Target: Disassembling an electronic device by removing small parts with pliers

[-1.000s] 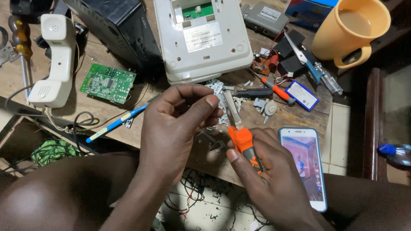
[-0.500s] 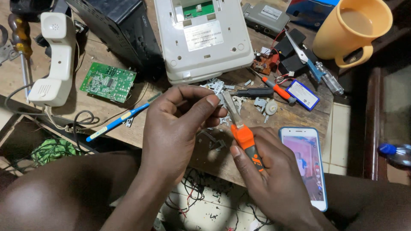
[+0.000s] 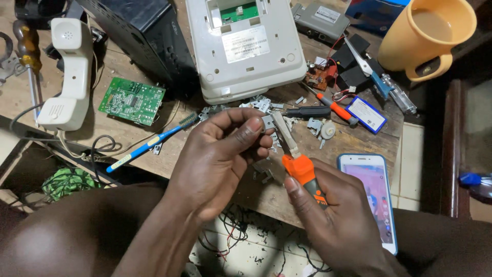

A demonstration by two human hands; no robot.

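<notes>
My left hand (image 3: 223, 156) pinches a small grey metal part (image 3: 267, 122) between thumb and fingertips above the front of the wooden table (image 3: 128, 138). My right hand (image 3: 338, 215) grips an orange-and-black handled pair of pliers (image 3: 302, 172). Its grey jaws (image 3: 284, 131) angle up to the part and meet it at my left thumb. More small grey metal and plastic pieces (image 3: 318, 127) lie scattered on the table just behind my hands.
A white telephone base (image 3: 243, 46) lies upside down at the back, its handset (image 3: 69, 72) at left. Nearby lie a green circuit board (image 3: 132, 101), blue toothbrush (image 3: 151, 143), black box (image 3: 146, 36), orange screwdriver (image 3: 333, 107), yellow mug (image 3: 425, 36) and lit smartphone (image 3: 371, 195).
The pliers' jaws have tilted slightly and stay against the small part in my left fingers. Both hands keep nearly the same place.
</notes>
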